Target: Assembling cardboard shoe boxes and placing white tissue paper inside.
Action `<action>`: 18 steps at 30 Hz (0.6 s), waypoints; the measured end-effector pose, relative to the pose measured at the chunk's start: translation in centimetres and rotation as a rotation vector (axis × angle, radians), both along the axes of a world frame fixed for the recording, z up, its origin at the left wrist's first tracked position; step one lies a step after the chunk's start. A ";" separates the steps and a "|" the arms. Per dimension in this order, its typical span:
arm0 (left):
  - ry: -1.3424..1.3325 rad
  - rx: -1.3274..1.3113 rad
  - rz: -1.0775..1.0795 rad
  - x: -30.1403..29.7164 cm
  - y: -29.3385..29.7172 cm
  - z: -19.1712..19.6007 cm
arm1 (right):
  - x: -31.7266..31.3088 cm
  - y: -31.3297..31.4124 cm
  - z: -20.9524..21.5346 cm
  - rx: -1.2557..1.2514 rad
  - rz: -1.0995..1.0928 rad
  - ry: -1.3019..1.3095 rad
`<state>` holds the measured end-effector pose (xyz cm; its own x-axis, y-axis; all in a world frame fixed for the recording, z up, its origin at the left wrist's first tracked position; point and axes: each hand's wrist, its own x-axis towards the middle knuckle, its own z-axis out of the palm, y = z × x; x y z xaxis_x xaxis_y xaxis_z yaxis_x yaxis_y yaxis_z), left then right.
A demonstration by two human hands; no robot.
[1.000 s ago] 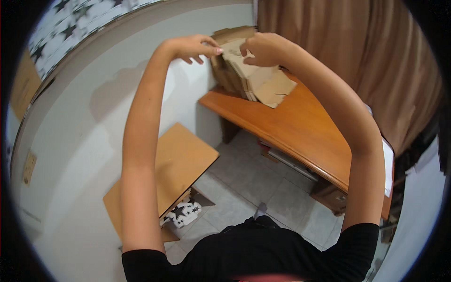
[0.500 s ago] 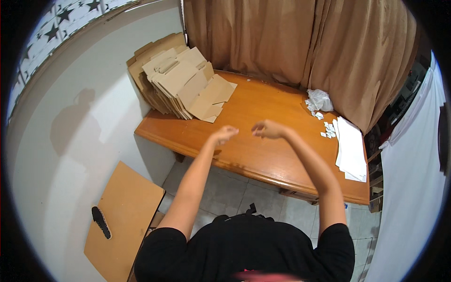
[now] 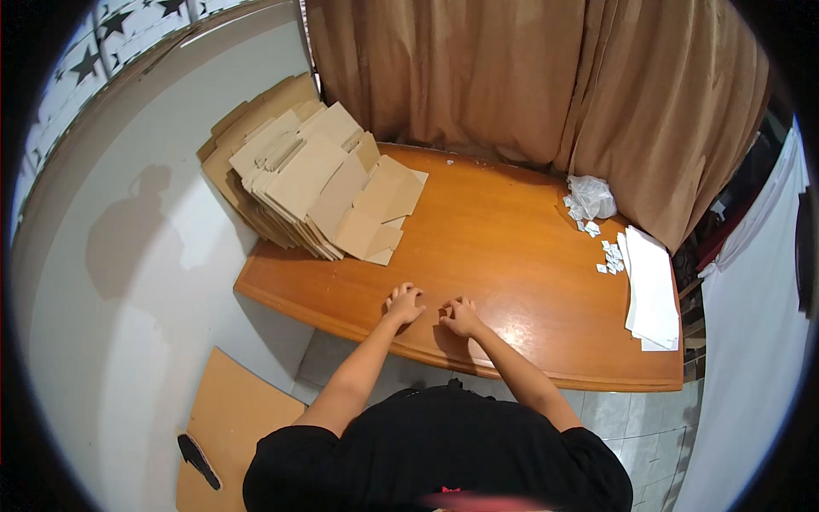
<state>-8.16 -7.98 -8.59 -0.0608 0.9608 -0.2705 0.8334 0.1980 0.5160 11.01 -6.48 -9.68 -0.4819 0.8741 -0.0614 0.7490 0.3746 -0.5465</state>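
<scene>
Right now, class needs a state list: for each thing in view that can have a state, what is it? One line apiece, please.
Left hand: appears empty, fingers bent, over the desk near its front edge
Right hand: appears empty, fingers curled, apart from the left
Cardboard: flattened, stacked at a slant
Curtain: hanging in folds
Plastic bag: crumpled
White pieces: loose, scattered
Paper sheets: flat, unevenly piled

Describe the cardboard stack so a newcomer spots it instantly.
Find the glossy brown desk; go to its left end, beside the pale wall. The slanted cardboard stack there is tan and layered, unlike the flat white sheets at the desk's right end.
</scene>
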 end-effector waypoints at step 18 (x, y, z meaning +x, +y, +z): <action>0.358 0.140 0.133 -8.2 13.4 1.7 | 0.0 2.1 -0.9 0.228 -0.195 -0.042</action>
<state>-16.32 5.46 -6.93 -0.2535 0.9643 -0.0769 0.9372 0.2645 0.2275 10.98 -4.40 -10.53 -0.3046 0.9435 0.1305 0.8390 0.3306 -0.4323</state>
